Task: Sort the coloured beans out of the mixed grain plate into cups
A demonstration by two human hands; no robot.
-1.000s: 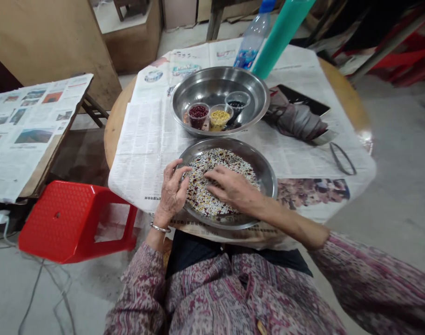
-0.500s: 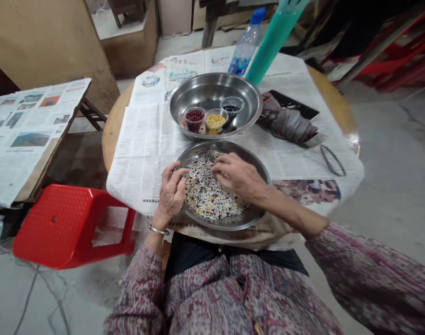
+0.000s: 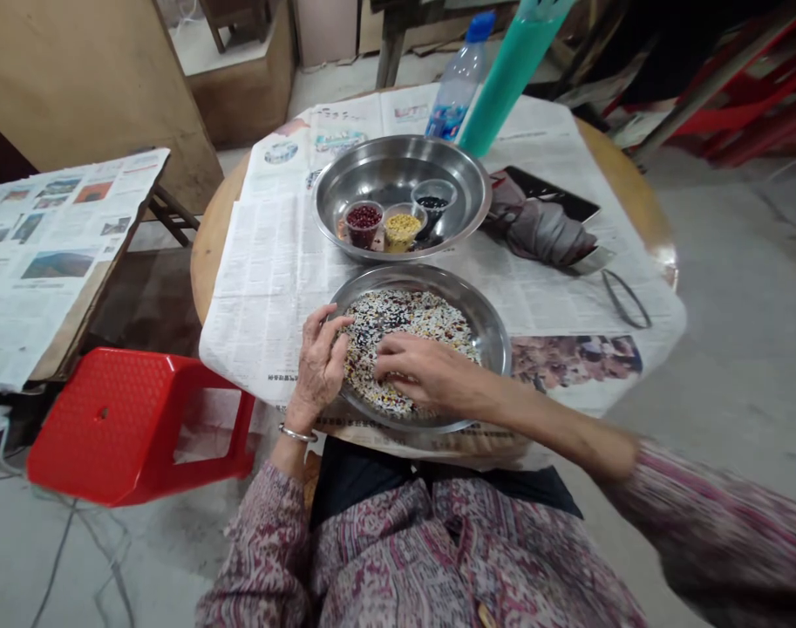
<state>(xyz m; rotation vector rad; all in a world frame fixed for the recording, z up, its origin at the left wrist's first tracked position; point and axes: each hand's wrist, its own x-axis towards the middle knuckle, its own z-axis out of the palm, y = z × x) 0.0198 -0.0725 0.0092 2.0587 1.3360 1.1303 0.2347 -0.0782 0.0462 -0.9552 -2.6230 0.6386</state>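
Observation:
A steel pan (image 3: 495, 336) full of mixed white, red, yellow and dark beans (image 3: 414, 318) lies on the newspaper-covered round table (image 3: 273, 262) in front of me. My left hand (image 3: 319, 366) rests on the pan's left rim, fingers curled over the edge. My right hand (image 3: 424, 373) lies palm down in the beans near the pan's front, fingers together and bent onto them. Behind it a second steel pan (image 3: 345, 179) holds a cup of red beans (image 3: 363, 222), a cup of yellow beans (image 3: 403, 228) and a cup of black beans (image 3: 434, 199).
A water bottle (image 3: 459, 83) and a teal flask (image 3: 508, 74) stand at the table's back. A folded grey umbrella (image 3: 541, 231), a dark tablet (image 3: 554, 196) and a black band (image 3: 625, 296) lie to the right. A red stool (image 3: 129, 419) stands at the left.
My right hand has slid from the pan's far side back toward me through the beans. My left hand has stayed on the rim.

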